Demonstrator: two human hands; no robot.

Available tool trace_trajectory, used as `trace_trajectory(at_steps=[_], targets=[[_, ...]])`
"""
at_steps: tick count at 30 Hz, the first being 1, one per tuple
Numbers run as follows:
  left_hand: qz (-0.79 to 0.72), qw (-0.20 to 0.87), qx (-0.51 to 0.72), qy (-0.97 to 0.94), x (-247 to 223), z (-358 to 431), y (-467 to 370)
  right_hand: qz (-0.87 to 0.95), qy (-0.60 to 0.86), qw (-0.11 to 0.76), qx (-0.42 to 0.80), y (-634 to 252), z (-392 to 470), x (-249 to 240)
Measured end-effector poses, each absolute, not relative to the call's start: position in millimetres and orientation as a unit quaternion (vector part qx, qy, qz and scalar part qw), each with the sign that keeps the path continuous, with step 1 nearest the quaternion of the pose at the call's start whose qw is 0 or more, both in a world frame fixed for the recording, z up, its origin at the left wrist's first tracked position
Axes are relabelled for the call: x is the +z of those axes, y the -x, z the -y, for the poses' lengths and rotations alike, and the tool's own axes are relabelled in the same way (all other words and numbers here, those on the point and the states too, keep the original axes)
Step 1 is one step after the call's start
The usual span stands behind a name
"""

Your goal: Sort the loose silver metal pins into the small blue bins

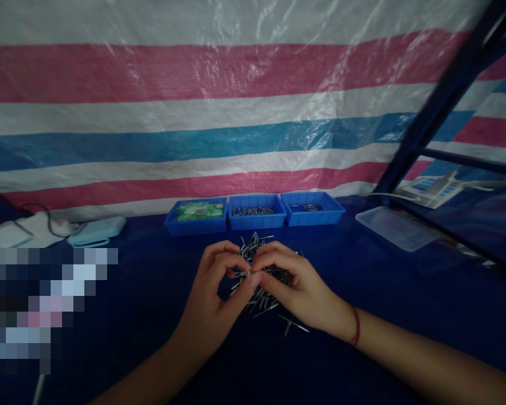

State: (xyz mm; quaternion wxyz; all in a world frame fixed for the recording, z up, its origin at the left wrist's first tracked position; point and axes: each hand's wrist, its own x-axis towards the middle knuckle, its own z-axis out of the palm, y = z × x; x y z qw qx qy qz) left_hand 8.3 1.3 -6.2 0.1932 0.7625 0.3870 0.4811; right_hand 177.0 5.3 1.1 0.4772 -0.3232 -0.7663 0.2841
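Observation:
My left hand and my right hand meet over a loose pile of thin silvery metal pins. Thumb and fingertips of both are pinched together at one spot, around a small piece that is mostly hidden; its kind does not show. Part of the pile is covered by the hands. A couple of pins lie apart at its near right edge, by my right wrist.
Behind the pile stand three blue bins: one with green packets, one with many metal pins, one with a few. A clear plastic lid lies right, a light-blue case left. A dark frame post rises at right.

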Motion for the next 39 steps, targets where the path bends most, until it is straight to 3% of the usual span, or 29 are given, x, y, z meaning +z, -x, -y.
trace_trajectory(at_steps=[3,7,11,18,23,30,39], targets=[[-0.389,0.235,0.462,-0.762,-10.7,-3.6,-8.3,0.78,0.356,0.471,0.206,-189.7,-17.7,6.6],[-0.406,0.269,0.452,-0.747,-16.1,-5.3,-9.2,0.712,0.526,0.463,-0.046,-227.6,-56.7,12.6],[-0.405,0.274,0.443,-0.752,-16.9,-6.1,-9.1,0.642,0.612,0.447,-0.12,-265.5,-93.9,6.4],[-0.433,0.203,0.4,-0.782,-10.8,-20.3,0.4,0.653,0.638,0.389,-0.126,-276.9,-93.1,-3.9],[-0.477,0.155,0.368,-0.783,-9.5,-38.2,15.3,0.746,0.549,0.361,-0.108,-260.4,-70.4,7.7],[-0.503,0.13,0.267,-0.812,-15.4,-46.5,22.7,0.892,0.404,0.193,-0.063,-228.8,-32.2,13.9],[-0.473,0.121,0.231,-0.841,-15.6,-47.3,27.9,0.903,0.371,0.216,-0.002,-221.1,-22.6,19.5]])
